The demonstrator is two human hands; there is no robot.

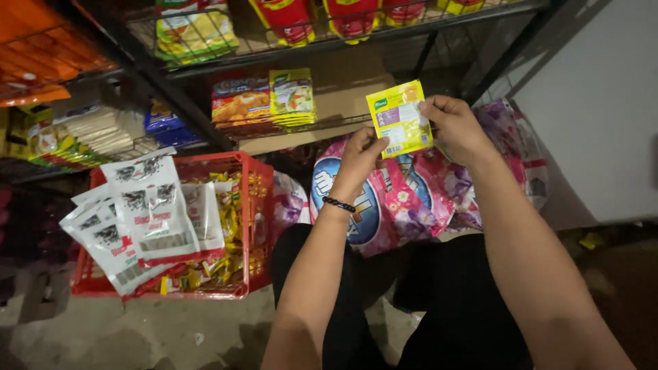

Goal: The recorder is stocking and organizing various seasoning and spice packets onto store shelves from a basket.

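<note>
shop shelves; hands hold yellow sachet upright.

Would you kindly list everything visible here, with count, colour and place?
small sachet: one, yellow, held up in both hands before the shelves
red crate: one, on the floor at left, holding small yellow packets
white pouches: several, white with black print, standing in the crate
pink bags: several, floral pink, on the floor under the sachet
wire shelves: black, upper frame, carrying yellow, red and orange packets
white panel: one, at right
wristband: one, dark, on the left wrist
left hand: grips the sachet's lower left edge
right hand: grips its right edge
</note>
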